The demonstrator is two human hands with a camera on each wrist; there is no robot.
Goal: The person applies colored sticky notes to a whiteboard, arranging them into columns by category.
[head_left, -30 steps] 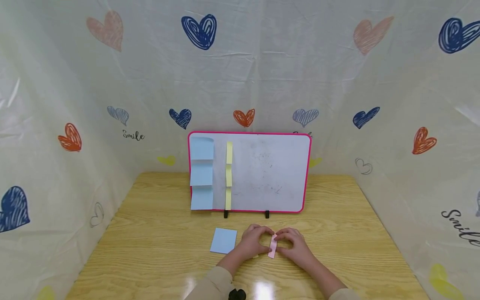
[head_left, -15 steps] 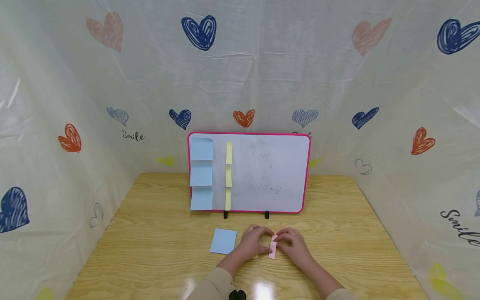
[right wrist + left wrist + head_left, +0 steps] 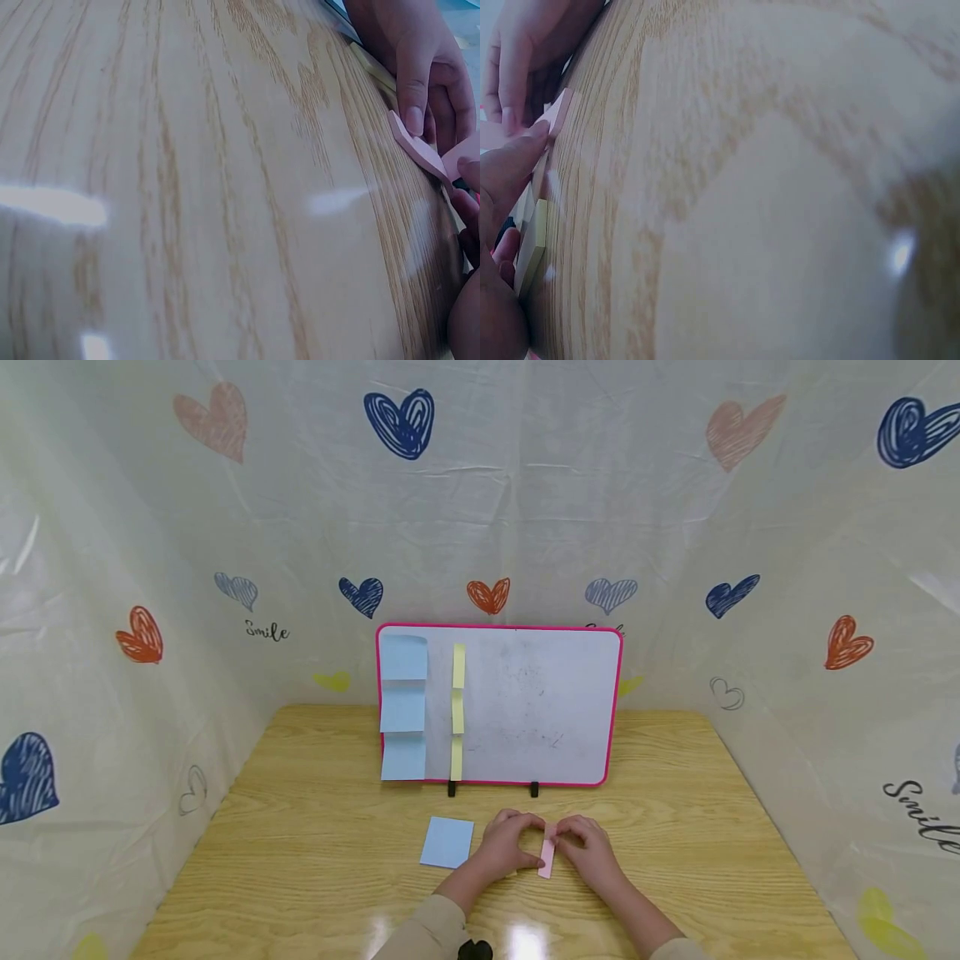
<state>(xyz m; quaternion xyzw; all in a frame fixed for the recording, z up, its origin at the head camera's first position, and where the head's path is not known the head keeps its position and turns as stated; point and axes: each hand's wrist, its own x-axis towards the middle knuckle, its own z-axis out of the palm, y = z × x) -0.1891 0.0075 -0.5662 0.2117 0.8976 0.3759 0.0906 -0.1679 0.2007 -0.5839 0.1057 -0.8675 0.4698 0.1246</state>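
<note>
A narrow pink sticky-note pad lies on the table between both hands. My left hand holds it, thumb pressing on its near end and fingers at its far end. The right hand pinches the pad's top sheet between thumb and finger. In the right wrist view this pink sheet bends up from the pad, still joined at one end. A narrow yellow sticky-note pad lies under the left hand, mostly hidden in the head view. Left of that hand sits a square blue sticky-note pad.
Behind the hands a pink-framed whiteboard stands on black feet. Three blue notes run down its left side, with three narrow yellow notes beside them. A dark object shows at the near edge, between the sleeves.
The right thumb and finger, earlier spread along the pink pad, have come together on its top sheet. That sheet has lifted and folded toward the far end. The left hand has stayed put.
</note>
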